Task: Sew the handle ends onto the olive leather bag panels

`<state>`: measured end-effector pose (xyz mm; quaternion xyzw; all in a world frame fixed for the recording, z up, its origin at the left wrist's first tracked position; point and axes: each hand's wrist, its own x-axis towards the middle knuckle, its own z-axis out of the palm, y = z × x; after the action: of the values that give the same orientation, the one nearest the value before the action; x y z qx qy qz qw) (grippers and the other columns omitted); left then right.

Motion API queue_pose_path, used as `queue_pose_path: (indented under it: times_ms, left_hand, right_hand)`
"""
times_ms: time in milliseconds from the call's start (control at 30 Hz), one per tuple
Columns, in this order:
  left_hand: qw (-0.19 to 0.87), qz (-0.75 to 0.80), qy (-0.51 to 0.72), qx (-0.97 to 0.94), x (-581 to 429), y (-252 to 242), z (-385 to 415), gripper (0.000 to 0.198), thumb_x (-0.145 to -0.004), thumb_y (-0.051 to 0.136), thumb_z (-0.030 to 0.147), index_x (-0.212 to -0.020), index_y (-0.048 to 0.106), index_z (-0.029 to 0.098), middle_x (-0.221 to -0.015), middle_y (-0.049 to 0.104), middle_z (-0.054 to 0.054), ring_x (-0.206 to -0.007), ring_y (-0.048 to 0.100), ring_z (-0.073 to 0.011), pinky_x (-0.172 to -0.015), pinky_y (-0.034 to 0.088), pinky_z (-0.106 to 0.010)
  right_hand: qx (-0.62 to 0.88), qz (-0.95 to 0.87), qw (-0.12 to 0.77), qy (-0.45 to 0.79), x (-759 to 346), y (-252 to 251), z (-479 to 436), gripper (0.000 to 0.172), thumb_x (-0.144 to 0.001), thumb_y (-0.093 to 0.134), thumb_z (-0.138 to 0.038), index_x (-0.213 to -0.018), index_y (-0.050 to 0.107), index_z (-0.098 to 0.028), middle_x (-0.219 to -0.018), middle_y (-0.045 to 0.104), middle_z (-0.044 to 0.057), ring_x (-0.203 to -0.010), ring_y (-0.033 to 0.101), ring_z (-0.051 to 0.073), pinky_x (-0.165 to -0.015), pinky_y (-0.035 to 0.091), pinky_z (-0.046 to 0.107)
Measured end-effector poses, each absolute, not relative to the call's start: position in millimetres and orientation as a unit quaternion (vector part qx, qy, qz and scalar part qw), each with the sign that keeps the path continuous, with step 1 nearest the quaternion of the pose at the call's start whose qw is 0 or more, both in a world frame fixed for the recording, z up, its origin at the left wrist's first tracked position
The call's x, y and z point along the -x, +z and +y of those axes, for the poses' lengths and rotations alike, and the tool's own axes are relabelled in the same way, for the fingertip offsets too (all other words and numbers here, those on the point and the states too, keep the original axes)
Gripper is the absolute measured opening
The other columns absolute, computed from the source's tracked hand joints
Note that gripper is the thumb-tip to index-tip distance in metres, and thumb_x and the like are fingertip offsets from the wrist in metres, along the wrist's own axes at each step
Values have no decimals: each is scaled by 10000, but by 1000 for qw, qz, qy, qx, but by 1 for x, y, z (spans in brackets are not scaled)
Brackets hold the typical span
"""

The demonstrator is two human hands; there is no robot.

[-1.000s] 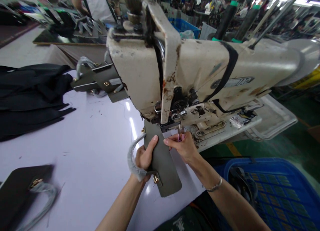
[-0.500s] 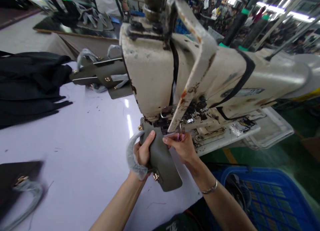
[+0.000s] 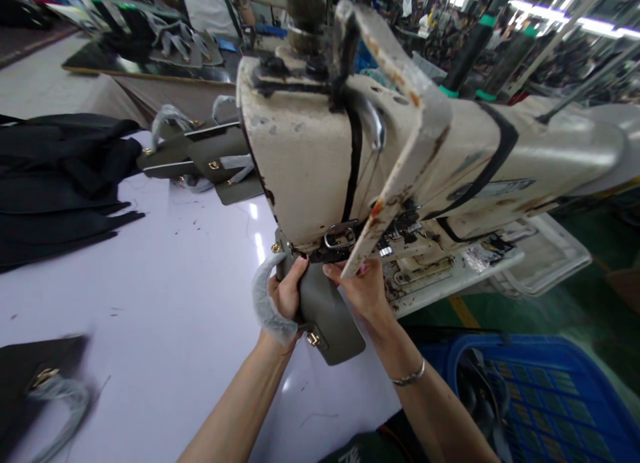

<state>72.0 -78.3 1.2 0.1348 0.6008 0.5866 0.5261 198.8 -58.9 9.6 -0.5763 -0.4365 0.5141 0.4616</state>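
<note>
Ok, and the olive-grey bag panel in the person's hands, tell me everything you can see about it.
The olive-grey bag panel is a long, smooth, leather-looking strip with rounded lower corners, lying tilted. A gold metal fitting sits near its lower end and a gold stud near its upper end. A curved handle wrapped in grey netting arcs beside it. The left hand holds it, the right hand lies at its upper part, and its top reaches under the sewing machine head.

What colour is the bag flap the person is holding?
The bag flap is dark olive-grey, best seen in the head view.
</note>
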Motion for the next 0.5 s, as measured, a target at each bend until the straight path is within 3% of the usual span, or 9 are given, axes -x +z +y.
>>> queue_pose_path:
  times_ms: [200, 333, 500]
  left_hand:
    - [607, 567, 534, -157, -65, 1, -84, 566, -642, 905, 394, -1117, 731, 141, -986, 780, -128, -852, 760, -294, -694, 643, -329]
    - [581, 576, 553, -158, -63, 2, -82, 607, -575, 936, 335, -1113, 726, 151, -1052, 777, -126, -910, 758, -305, -707, 644, -325]
    - [576, 574, 561, -155, -62, 4, -76, 557, -593, 925, 315, -1096, 733, 175, -1018, 779, -108, -910, 759, -302, -705, 647, -322]
  right_hand:
    - [611, -426, 453, 489, -196, 11, -62, 208, -671, 830, -330, -588, 725, -172, -605, 687, 25, -578, 613, 180, -557, 442, 277]
    - [615, -427, 453, 485, -196, 11, -62, 173, -673, 824, -301, -610, 734, -168, -600, 675, 16, -590, 610, 174, -556, 430, 265]
    - [608, -419, 465, 488, -193, 5, -61, 186, -683, 821, -334, -641, 739, -173, -600, 686, 16, -597, 627, 186, -545, 433, 267]
